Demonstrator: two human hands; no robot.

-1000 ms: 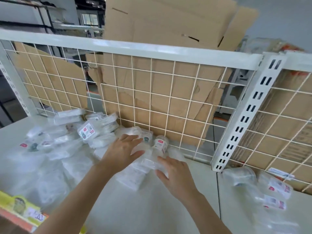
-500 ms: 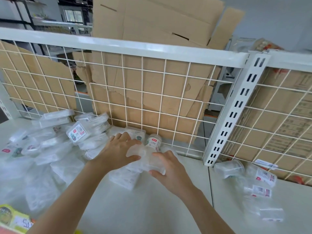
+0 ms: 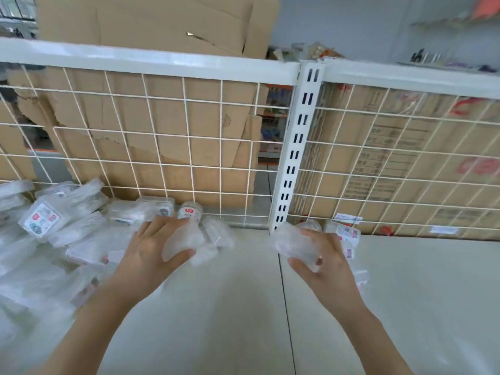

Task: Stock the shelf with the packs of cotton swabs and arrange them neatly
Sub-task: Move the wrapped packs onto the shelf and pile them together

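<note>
both hands on packs, one each side of the upright

shelf [image 3: 230, 315] is white and flat, with a board seam running toward the foot of the slotted upright [image 3: 297, 147]. left hand [image 3: 148, 255] is left of the upright, thumb and fingers clamped on a clear pack [image 3: 181, 238]. right hand [image 3: 324, 258] is just right of the upright's foot, fingers curled round a second pack [image 3: 293, 246]. can't tell if either pack is off the shelf, heavy blur. loose pile of packs [image 3: 51, 226] lies far left of the upright. round tub [image 3: 190, 211] sits left of it, against the wire mesh [image 3: 162, 147]. labelled packs [image 3: 347, 234] lie right of the foot. cardboard [image 3: 151, 28] stands behind the mesh.
</note>
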